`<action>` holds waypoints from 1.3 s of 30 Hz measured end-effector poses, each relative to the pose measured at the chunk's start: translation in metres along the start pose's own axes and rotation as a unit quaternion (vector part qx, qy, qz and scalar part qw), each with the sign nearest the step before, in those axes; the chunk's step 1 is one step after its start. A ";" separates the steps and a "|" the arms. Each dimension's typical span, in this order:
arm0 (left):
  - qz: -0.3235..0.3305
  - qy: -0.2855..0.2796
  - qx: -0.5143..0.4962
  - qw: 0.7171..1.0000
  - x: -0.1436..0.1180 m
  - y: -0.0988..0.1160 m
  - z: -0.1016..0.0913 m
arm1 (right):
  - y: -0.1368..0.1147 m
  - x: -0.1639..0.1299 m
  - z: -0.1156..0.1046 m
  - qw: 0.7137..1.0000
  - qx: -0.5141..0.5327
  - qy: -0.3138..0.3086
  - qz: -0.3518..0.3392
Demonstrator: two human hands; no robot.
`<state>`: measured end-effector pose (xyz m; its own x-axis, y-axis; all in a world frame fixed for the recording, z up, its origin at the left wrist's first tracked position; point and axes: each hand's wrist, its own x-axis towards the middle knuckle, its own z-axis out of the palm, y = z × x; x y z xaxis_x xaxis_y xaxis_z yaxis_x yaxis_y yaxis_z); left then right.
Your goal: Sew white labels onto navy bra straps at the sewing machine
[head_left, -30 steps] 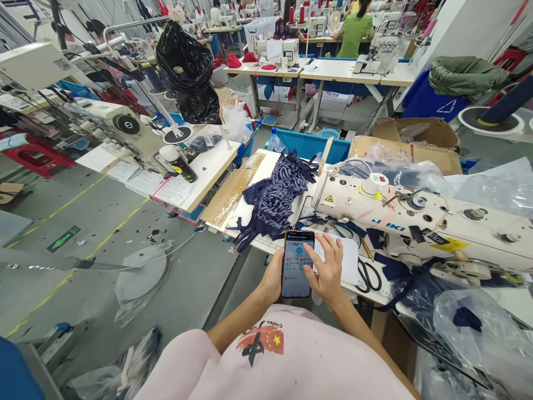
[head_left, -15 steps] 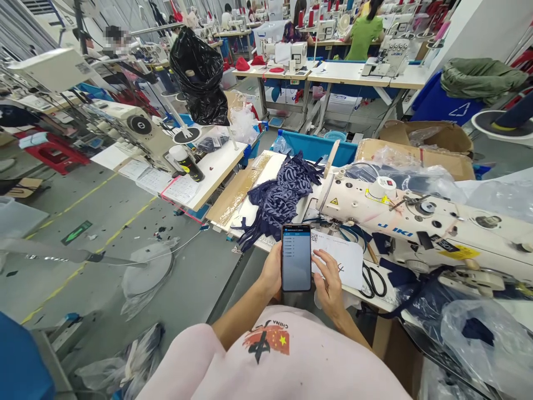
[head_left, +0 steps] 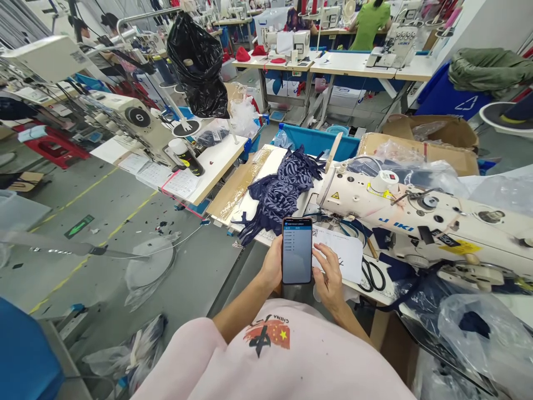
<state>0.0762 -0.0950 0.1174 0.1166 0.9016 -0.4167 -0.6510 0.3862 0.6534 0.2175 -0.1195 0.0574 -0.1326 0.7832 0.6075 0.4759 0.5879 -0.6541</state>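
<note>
In my left hand [head_left: 273, 262] is a smartphone [head_left: 297, 255], held upright in front of my chest with its screen lit and lines of small text at the top. My right hand [head_left: 328, 273] hovers at the phone's right edge, fingers apart and slightly bent, holding nothing. Under and beside that hand lies a white paper sheet [head_left: 350, 256] with a printed code and handwriting. Black-handled scissors [head_left: 373, 276] rest just right of the sheet. Beyond the phone is a pile of navy patterned fabric pieces [head_left: 281, 191] with loose straps.
A white sewing machine [head_left: 400, 214] stands on the right of the table. Behind it are a blue bin [head_left: 312, 136] and an opened cardboard box [head_left: 420, 153]. Another machine table [head_left: 216, 172] with a spray can [head_left: 186, 157] is at left. Co-workers sit farther back.
The view has shifted slightly. The phone stays in my left hand, and my right hand remains beside it with nearly the same finger pose.
</note>
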 end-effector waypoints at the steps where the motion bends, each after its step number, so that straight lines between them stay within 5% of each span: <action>1: 0.000 0.000 0.005 1.000 -0.001 0.001 0.000 | -0.001 0.000 0.000 1.000 -0.002 0.000 -0.001; 39: -0.011 0.020 0.013 1.000 -0.011 -0.003 0.012 | -0.001 -0.004 -0.010 1.000 -0.001 -0.004 -0.002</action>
<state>0.0864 -0.1036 0.1274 0.1003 0.8846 -0.4554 -0.6292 0.4110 0.6597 0.2259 -0.1248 0.0599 -0.1424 0.7822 0.6065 0.4768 0.5912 -0.6505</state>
